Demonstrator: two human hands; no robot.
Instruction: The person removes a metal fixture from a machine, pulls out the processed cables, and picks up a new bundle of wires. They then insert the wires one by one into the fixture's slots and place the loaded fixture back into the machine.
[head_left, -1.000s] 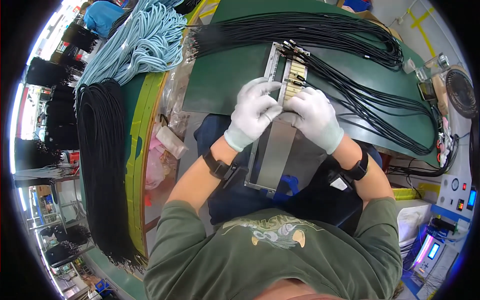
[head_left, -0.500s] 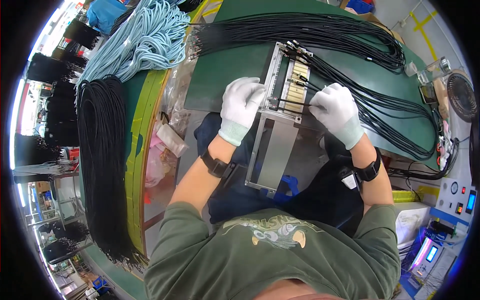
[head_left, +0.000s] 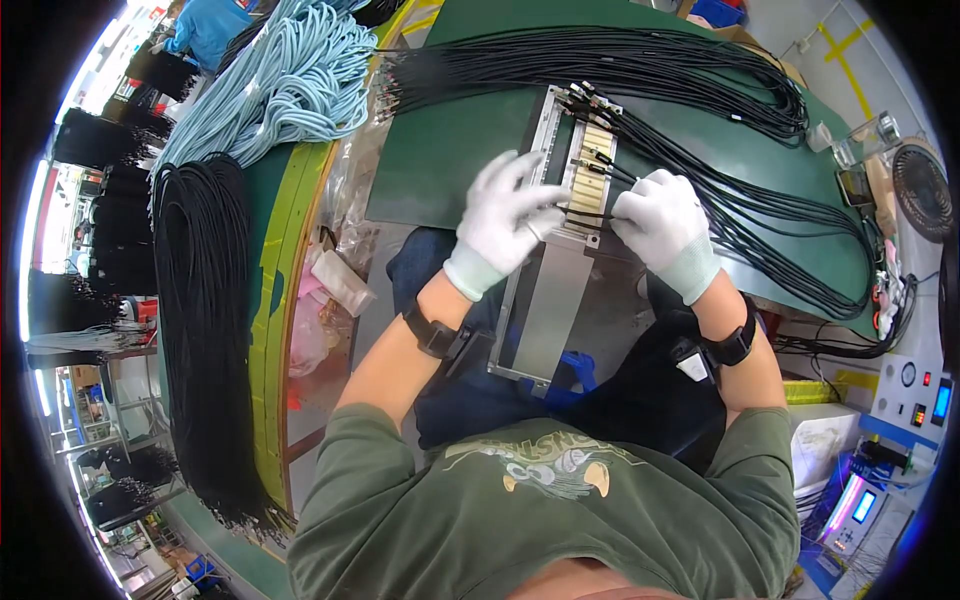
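At the green table (head_left: 430, 170), one light-looking, bendy black cable (head_left: 588, 214), probably best gripped near its end, crosses the metal fixture (head_left: 578, 186), pinched by the right hand (head_left: 665, 225), the left hand (head_left: 505, 215) half-spread, its hold unclear.

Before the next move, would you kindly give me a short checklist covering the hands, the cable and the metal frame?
1. White gloves on both hands: ok.
2. Right hand holding the black cable: ok, it pinches the cable at the frame's right side.
3. Left hand gripping the cable: cannot tell; it is close to the cable, but the contact is unclear.
4. Cable end seated in the metal frame: cannot tell; the left hand hides it.
5. Frame's far part free of other black cables: not ok, their ends lie there.
6. Clear jar away from both hands: ok, well to the right.
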